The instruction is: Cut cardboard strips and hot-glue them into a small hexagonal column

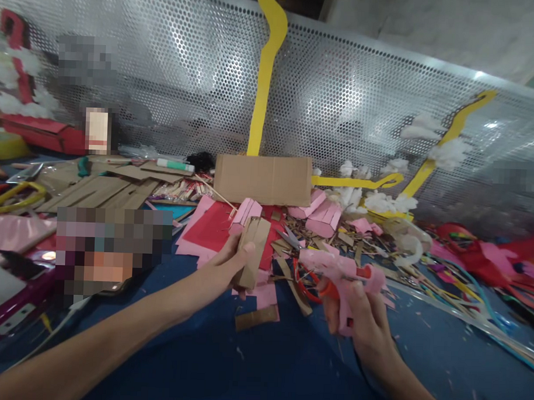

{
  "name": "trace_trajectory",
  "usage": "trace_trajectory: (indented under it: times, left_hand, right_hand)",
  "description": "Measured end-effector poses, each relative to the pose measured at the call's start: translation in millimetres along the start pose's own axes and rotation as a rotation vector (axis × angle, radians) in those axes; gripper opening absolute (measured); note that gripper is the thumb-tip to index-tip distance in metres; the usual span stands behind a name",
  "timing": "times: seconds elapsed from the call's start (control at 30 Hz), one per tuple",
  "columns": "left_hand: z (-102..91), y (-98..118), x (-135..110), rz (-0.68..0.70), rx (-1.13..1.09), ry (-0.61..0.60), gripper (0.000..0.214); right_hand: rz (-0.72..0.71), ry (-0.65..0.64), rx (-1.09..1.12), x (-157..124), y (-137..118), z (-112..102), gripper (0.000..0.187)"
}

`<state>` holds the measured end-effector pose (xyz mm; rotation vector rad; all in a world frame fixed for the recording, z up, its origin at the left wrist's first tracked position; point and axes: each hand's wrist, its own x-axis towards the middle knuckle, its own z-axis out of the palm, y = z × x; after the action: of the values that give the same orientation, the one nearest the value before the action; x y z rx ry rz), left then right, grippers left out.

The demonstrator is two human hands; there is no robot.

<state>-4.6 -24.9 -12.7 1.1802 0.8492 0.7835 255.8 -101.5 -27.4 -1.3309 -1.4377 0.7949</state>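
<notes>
My left hand [223, 262] is closed round a small folded cardboard piece [253, 249] with pink paper on its top, held upright above the blue table. My right hand [362, 311] grips a pink glue gun [341, 271] by its handle. The gun's nozzle points left toward the cardboard piece and stays a short way apart from it. Red-handled scissors [302, 265] lie on the table just behind the gun.
A flat cardboard sheet [263, 179] leans against the perforated metal wall [341, 92]. Pink and red paper [207, 227], cardboard scraps, white cotton tufts [381, 198] and yellow cutouts [266, 71] litter the table. Yellow-handled scissors [13, 194] lie far left.
</notes>
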Motion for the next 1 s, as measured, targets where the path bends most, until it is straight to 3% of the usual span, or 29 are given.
trace_trajectory:
  times: [0.23, 0.6, 0.77, 0.83, 1.0]
  left_hand:
    - [-2.0, -8, 5, -0.003, -0.018, -0.009, 0.082]
    - [-4.7, -6, -1, -0.04, -0.004, -0.075, 0.068]
    - [-3.0, -5, 6, -0.073, -0.098, 0.068, 0.075]
    - [-4.0, -6, 9, -0.056, -0.162, 0.107, 0.068]
    - [-6.5, -6, 10, -0.036, -0.214, 0.06, 0.05]
  right_hand:
    - [-0.021, 0.01, -0.011, 1, 1, 1, 0.078]
    - [-0.012, 0.024, 0.003, 0, -2, 2, 0.078]
    - [-0.005, 0.021, 0.007, 0, -2, 2, 0.077]
    - [-0.006, 0.026, 0.011, 0, -1, 2, 0.077]
    - [-0.008, 0.005, 0.01, 0, -1, 2, 0.078]
